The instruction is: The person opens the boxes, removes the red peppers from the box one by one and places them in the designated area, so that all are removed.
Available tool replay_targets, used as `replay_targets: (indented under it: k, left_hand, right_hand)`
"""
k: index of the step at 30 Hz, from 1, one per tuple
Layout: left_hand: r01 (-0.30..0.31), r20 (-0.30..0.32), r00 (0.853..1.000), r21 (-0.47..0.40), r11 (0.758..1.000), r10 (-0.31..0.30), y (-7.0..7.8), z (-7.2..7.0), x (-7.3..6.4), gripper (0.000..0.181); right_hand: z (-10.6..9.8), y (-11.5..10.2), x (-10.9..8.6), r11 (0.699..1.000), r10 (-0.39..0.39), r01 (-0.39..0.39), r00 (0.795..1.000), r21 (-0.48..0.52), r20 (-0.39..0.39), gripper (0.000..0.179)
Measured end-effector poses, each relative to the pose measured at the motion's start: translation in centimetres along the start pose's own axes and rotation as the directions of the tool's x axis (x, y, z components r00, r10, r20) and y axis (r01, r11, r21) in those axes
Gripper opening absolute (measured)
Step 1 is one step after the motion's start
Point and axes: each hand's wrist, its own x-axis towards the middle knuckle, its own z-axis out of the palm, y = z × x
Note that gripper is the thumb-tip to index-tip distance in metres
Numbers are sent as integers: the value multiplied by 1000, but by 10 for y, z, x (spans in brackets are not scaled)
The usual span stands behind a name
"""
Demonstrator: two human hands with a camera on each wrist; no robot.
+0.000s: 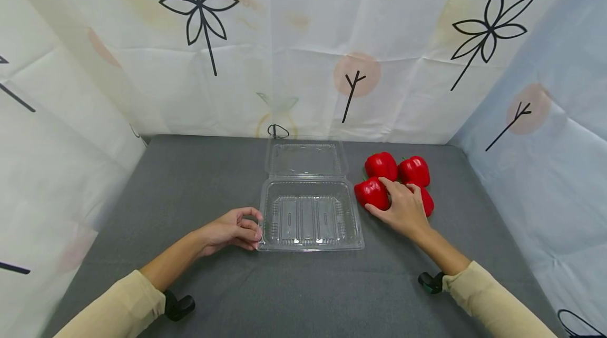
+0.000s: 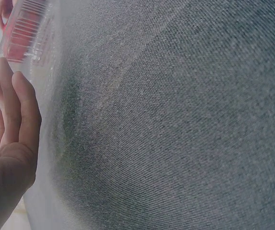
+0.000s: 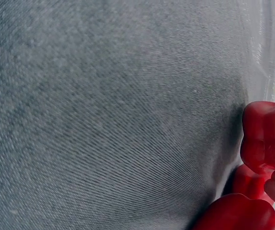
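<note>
My left hand (image 1: 237,230) is at the left rim of a clear plastic clamshell container (image 1: 308,247), its thumb and fingers on either side of the edge. In the left wrist view, its fingers (image 2: 28,105) reach along the container's wall. To the right of the container, my right hand (image 1: 403,209) grips a red bell pepper (image 1: 371,193) between thumb and fingers. The same pepper (image 3: 264,136) shows at the right edge of the right wrist view. Another red bell pepper (image 1: 427,202) lies beside it, partly hidden by that hand.
Two more red bell peppers, one at left (image 1: 381,165) and one at right (image 1: 414,170), sit just behind. The container's lid (image 1: 305,159) lies folded back toward the rear. Grey cloth covers the table (image 1: 303,296), and printed white curtains (image 1: 303,48) hang around it.
</note>
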Motion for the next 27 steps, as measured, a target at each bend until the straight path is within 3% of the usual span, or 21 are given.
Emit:
replay_targets:
  k: [7,18,22,27]
  left_hand:
    - [1,2,1000,1,1000,-1,0,0,-1,39]
    - [9,15,1000,6,1000,-9,1,-2,-4,43]
    - [22,6,1000,80,997,-23,2,-7,-5,51]
    - [16,-69,998,207,978,-1,10,-17,-8,54]
  right_hand:
    - [3,-2,-1,1000,3,-3,1000,-24,-24,69]
    - [-1,-1,1,997,13,-12,1000,-73,6,70]
    - [-6,-1,4,998,9,-10,1000,-69,-9,67]
    - [-19,6,13,999,31,-32,999,-36,-27,60]
